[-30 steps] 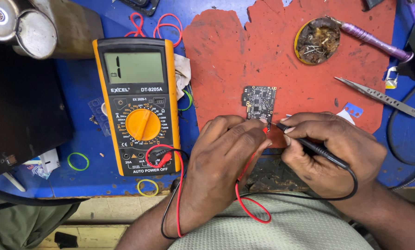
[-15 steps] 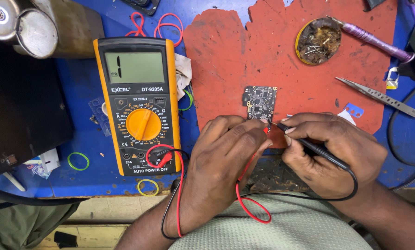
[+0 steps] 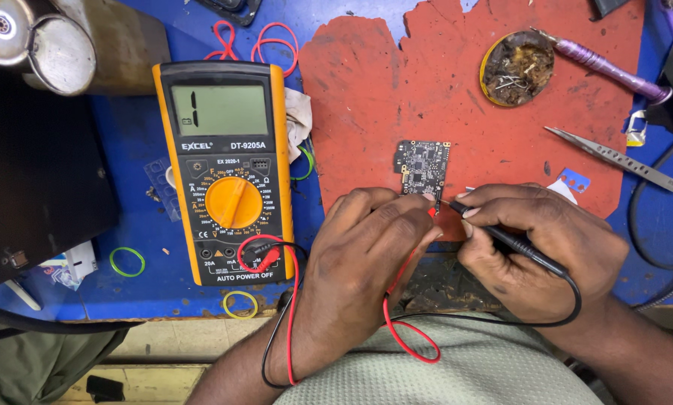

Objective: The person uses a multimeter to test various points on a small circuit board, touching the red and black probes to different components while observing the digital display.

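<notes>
Blue covers most of the cluttered workbench (image 3: 651,225), and a worn, ragged-edged red mat (image 3: 426,97) lies across its upper middle. Near the mat's lower edge sits a small dark circuit board (image 3: 422,166), lying flat just above the two hands. The left hand (image 3: 363,259) is curled, its fingers closed around a red probe (image 3: 431,213) whose tip shows at the board's bottom edge; the red lead (image 3: 396,315) loops down from under the hand. The right hand (image 3: 535,247) pinches a black probe (image 3: 501,238) like a pen, the tip pointing left to the same lower edge of the board, and the black lead (image 3: 569,300) curves back around the wrist. Left of the mat, an orange-and-black digital multimeter (image 3: 228,169) lies face up with its orange dial in the middle and both leads plugged in at the bottom. On the mat's upper right is a round tin (image 3: 518,67) of tangled metal scraps, with a purple-handled tool (image 3: 614,71) resting beside it. Metal tweezers (image 3: 614,159) lie at the right, partly off the mat. Coloured rubber bands (image 3: 126,261) are scattered on the blue surface, and shiny metal cylinders (image 3: 44,45) stand at the top left.
</notes>
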